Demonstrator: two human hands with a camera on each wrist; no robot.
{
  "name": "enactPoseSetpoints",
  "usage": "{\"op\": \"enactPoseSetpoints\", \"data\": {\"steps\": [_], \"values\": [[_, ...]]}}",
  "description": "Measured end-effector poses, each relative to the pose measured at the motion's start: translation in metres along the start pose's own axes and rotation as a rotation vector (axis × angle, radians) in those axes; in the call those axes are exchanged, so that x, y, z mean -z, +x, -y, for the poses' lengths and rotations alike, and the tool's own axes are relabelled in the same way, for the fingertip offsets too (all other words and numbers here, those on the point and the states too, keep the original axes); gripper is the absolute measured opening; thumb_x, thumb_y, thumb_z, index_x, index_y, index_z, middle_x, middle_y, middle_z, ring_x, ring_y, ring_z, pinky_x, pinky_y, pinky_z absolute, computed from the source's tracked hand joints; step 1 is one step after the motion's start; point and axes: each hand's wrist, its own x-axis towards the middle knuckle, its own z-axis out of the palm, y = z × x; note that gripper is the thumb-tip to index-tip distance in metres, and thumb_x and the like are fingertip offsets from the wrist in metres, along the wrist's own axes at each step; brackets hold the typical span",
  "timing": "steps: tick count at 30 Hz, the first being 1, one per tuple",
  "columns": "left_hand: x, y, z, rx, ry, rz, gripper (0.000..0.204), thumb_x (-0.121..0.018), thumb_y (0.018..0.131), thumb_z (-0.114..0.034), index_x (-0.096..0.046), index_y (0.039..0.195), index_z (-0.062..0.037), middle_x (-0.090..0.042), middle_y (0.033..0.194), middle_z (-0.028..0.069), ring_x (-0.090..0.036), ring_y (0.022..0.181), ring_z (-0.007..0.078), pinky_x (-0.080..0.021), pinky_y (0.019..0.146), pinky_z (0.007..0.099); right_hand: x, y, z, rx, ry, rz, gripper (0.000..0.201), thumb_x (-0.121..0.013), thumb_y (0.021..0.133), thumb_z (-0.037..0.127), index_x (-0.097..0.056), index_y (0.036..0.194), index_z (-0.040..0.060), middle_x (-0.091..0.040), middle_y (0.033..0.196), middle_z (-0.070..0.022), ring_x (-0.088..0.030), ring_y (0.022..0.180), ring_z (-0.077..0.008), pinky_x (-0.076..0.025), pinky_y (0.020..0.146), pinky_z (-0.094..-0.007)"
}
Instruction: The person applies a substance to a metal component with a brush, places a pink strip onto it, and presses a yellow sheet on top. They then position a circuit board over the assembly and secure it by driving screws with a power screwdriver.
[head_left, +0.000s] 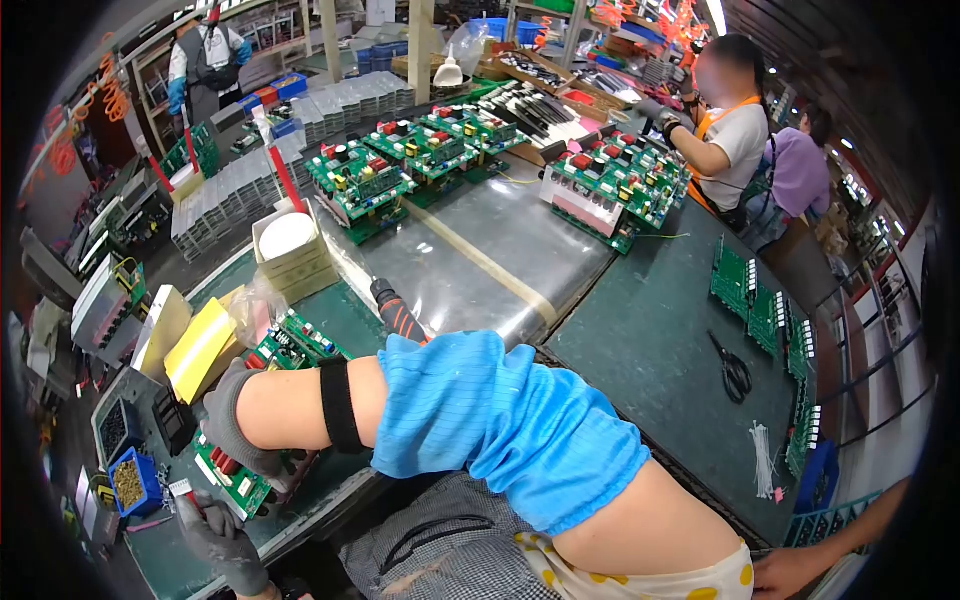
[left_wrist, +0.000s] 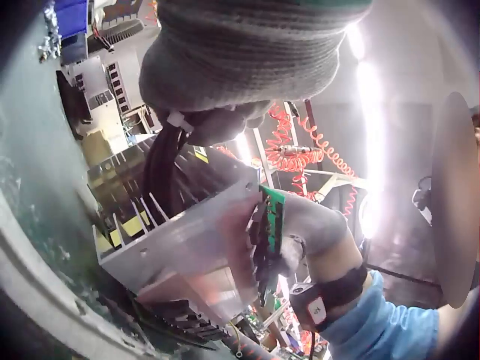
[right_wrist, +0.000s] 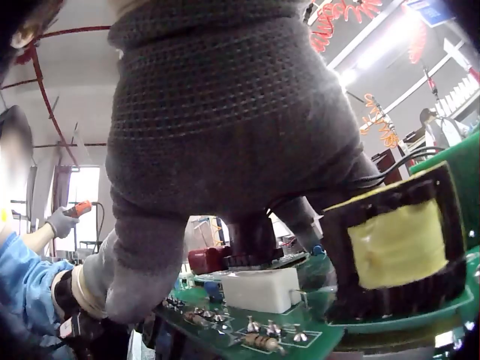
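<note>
My gloved left hand (head_left: 222, 545) pinches a cable with a white plug (head_left: 182, 488) at the near left of the bench. In the left wrist view, black cables (left_wrist: 161, 169) hang from its fingers beside a finned metal heat sink (left_wrist: 176, 244). The gloved right hand (head_left: 250, 425) grips a green circuit board (head_left: 235, 480) from above. Seen from the right wrist, that hand (right_wrist: 232, 142) spans the board, its thumb down at the edge. A white block component (right_wrist: 262, 291) and a yellow-and-black transformer (right_wrist: 397, 240) stand on the board. The right palm hides part of it.
A blue bin of small brass-coloured parts (head_left: 132, 482) and a black bin (head_left: 118, 428) stand left. Yellow card (head_left: 200, 350), a box with a white tub (head_left: 290, 245) and a screwdriver (head_left: 398, 310) lie farther off. Assembled boards (head_left: 620, 180) and scissors (head_left: 732, 368) are on the right.
</note>
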Motion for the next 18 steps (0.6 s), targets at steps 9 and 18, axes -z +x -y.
{"op": "enactPoseSetpoints", "data": {"steps": [9, 18], "values": [[0.002, 0.029, 0.020, -0.164, 0.351, 0.267, 0.028, -0.044, 0.107, -0.028, -0.060, 0.113, -0.0050, -0.065, 0.090, -0.0003, -0.062, 0.079, 0.0060, -0.048, 0.063, 0.0224, 0.019, -0.039, 0.010, -0.032, 0.040, -0.034, 0.096, -0.091, 0.055, 0.046, -0.056, 0.134, 0.0051, -0.060, 0.131, -0.0189, -0.062, 0.118, -0.0361, -0.050, 0.098, -0.0480], [0.017, 0.017, 0.006, 0.336, -0.312, 0.013, 0.034, -0.055, 0.104, -0.036, -0.063, 0.105, -0.0039, -0.066, 0.085, 0.0016, -0.062, 0.077, 0.0141, -0.051, 0.076, 0.0300, 0.011, -0.042, 0.006, 0.012, -0.030, -0.130, 0.112, -0.088, 0.059, 0.053, -0.040, 0.149, 0.0055, -0.047, 0.144, -0.0262, -0.051, 0.129, -0.0428, -0.044, 0.107, -0.0464]]}}
